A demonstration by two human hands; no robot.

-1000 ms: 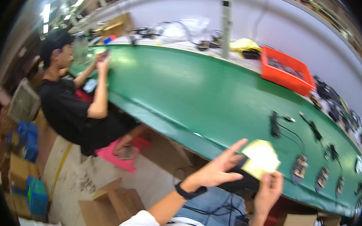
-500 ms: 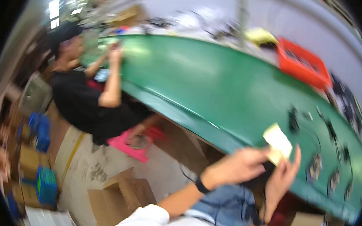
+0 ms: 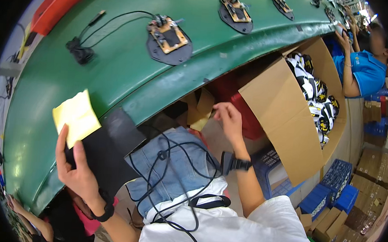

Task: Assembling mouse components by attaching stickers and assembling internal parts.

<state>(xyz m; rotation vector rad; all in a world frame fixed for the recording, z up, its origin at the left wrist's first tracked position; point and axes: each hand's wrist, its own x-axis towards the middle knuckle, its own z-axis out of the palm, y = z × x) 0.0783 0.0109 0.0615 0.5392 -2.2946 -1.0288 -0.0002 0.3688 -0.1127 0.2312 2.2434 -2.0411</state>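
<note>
My left hand (image 3: 79,178) pinches a small yellow paper sheet (image 3: 77,116) between thumb and fingers, over the near left edge of the green bench. Apart from it, my right hand (image 3: 231,122) hangs in front of the bench edge, its fingers curled together. Whatever its fingertips may hold is too small to make out. Closest on the bench lies a dark rounded base plate (image 3: 180,57) carrying a tan circuit board (image 3: 169,37). A bundled black cable (image 3: 81,51) with a plug runs to that board.
More dark plates with circuit boards (image 3: 235,11) line the green bench (image 3: 116,75). Black cable (image 3: 168,164) loops over my lap. An open carton (image 3: 289,114) of white, black and yellow items stands right, near a person in blue (image 3: 364,72). Blue crates (image 3: 334,180) stand behind.
The view has swung to the right along the bench. My right hand has come away from my left, which keeps the yellow paper sheet.
</note>
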